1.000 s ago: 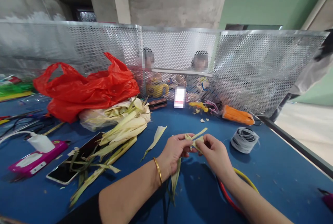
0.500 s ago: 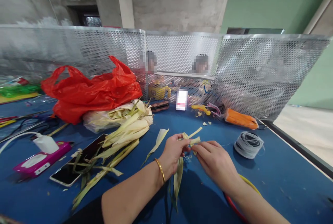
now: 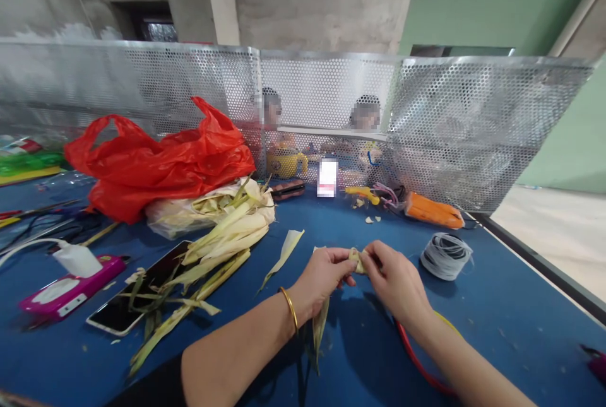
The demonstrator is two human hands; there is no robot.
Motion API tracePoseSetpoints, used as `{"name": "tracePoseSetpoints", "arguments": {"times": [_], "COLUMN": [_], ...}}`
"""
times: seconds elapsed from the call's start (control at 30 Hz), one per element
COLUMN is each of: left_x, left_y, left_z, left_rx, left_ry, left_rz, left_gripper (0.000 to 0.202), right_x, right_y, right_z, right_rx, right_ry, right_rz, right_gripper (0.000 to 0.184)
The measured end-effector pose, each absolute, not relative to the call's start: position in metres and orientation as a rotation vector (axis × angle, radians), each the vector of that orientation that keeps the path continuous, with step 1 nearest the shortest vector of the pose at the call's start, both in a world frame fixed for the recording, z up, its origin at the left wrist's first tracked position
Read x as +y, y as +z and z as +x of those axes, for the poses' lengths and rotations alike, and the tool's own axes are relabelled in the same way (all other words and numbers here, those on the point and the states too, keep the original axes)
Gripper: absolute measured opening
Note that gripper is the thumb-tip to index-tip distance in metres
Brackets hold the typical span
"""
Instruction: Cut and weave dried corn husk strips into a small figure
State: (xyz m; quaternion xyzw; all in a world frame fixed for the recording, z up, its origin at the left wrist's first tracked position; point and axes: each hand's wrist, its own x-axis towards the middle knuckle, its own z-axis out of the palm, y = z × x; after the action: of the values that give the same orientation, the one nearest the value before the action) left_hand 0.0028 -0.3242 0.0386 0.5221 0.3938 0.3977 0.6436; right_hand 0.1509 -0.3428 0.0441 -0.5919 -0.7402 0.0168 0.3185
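Both my hands meet over the blue table (image 3: 497,318) and pinch a small folded bundle of pale corn husk (image 3: 356,260). My left hand (image 3: 319,281), with a gold bangle on its wrist, grips the left side; long husk strips hang down below it. My right hand (image 3: 395,281) closes on the right end of the bundle. A single loose husk leaf (image 3: 284,254) lies just left of my hands.
A pile of corn husks (image 3: 222,230) and a red plastic bag (image 3: 156,161) sit at left, over a phone (image 3: 137,296). A pink tissue pack (image 3: 66,287), a wire coil (image 3: 445,254), an orange tool (image 3: 432,210) and a perforated metal screen (image 3: 454,123) surround; people sit behind it.
The husk ends that stuck up from the bundle have been folded down, and my right hand has closed in tighter against my left.
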Motion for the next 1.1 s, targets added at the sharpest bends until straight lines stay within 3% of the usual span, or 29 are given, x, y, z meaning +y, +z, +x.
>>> {"name": "tracePoseSetpoints", "arguments": {"times": [0.3, 0.57, 0.73, 0.9, 1.1], "left_x": [-0.324, -0.318, -0.323, -0.324, -0.325], "left_y": [0.032, 0.032, 0.035, 0.032, 0.025], "left_z": [0.005, 0.003, 0.004, 0.006, 0.009], "left_rx": [0.891, 0.949, 1.010, 0.971, 0.958], "left_ry": [1.005, 1.061, 1.087, 1.077, 1.071], "left_rz": [1.078, 0.887, 0.915, 0.986, 1.076], "left_gripper": [0.037, 0.035, 0.029, 0.029, 0.032], "right_x": [-0.332, -0.334, -0.334, -0.332, -0.331], "right_y": [0.039, 0.056, 0.056, 0.049, 0.039], "right_z": [0.156, 0.159, 0.157, 0.157, 0.150], "right_rx": [-1.628, -1.494, -1.471, -1.554, -1.365], "right_ry": [0.677, 0.986, 1.012, 0.813, 0.954], "right_rz": [-1.535, -1.199, -1.229, -1.183, -1.156], "right_gripper": [0.036, 0.022, 0.024, 0.022, 0.026]}}
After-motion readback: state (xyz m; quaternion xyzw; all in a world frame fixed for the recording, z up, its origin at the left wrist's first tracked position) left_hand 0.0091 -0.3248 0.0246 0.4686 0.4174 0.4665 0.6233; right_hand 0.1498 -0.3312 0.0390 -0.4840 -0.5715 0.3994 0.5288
